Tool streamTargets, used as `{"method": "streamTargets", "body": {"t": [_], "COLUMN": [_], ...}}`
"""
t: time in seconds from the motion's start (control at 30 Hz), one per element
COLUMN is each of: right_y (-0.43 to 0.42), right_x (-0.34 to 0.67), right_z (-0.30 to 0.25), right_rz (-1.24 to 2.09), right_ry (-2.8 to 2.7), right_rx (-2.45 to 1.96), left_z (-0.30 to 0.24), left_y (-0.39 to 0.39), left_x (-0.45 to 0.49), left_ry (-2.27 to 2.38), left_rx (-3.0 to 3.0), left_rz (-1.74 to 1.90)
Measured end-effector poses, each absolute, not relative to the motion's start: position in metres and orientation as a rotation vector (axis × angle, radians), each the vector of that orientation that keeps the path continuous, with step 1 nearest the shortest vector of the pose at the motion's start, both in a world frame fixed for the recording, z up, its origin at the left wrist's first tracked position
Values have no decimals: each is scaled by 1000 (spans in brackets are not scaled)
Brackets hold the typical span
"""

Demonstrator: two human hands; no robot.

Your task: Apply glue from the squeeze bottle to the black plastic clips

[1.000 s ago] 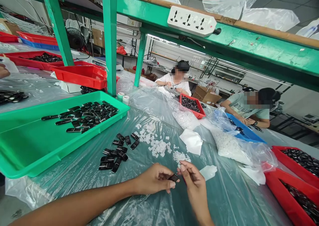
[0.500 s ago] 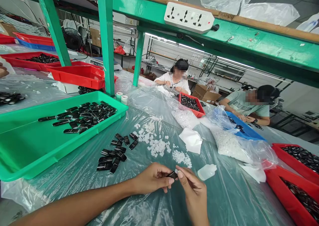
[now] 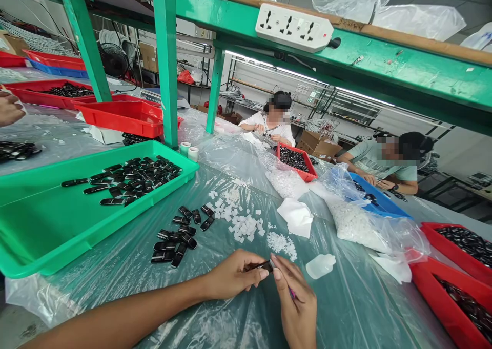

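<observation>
The black piece [image 3: 264, 267] sits between the two hands, in the lower middle of the frame, raised in front of the person. The left hand [image 3: 235, 276] pinches it between thumb and curled fingers, so that most of it is hidden and only its right end pokes out past the thumb tip. The right hand [image 3: 295, 291] meets it just there: thumb and forefinger come together against that end, and whether they grip the piece or a small bit on it, I cannot tell. Its other fingers curl around a purple object [image 3: 292, 293], of which only a sliver shows.

Just above the right hand is a scatter of white granules [image 3: 282, 244], with a small white bottle [image 3: 321, 266] lying on its side to the right. Further up, near the centre, are loose white squares [image 3: 246, 228]; left of those, a cluster of more black pieces [image 3: 187, 240] is well apart from the hands. All of this rests on the plastic-covered desk [image 3: 357, 308].

A long green tray [image 3: 73, 218] fills the left, black pieces heaped at its far end. Red trays [image 3: 434, 287] stand at the right edge, and two co-workers [image 3: 279, 126] sit bent over the far side.
</observation>
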State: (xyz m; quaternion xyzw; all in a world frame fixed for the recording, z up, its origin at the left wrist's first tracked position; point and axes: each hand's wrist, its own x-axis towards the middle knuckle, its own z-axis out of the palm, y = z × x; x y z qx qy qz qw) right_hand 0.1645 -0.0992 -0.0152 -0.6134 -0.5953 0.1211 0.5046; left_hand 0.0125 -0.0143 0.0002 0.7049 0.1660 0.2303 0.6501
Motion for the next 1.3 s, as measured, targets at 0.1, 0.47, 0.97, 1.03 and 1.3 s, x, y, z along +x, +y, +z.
{"method": "streamTargets", "body": {"t": [0.1,0.47,0.97,1.03,1.3], "right_y": [-102,-94,-58,-55,-55], "right_x": [161,171,210,209,208], "right_z": [-21,-13,-32,-33,-30], "right_rz": [233,273,75,92,269], "right_ry": [-1477,-1504,-1689,-1660,-1478], "right_rx": [-1491,-1542,-1819,-1820,-1720], "left_z": [2,2,-12,-14,-7], "left_y": [-12,-9,-7,-8,-8], "left_x": [12,15,21,22,18], "left_ry": [341,370,464,467,446], "left_rx": [1517,1416,1351,1352,1364], "left_rz": [480,454,516,510,492]}}
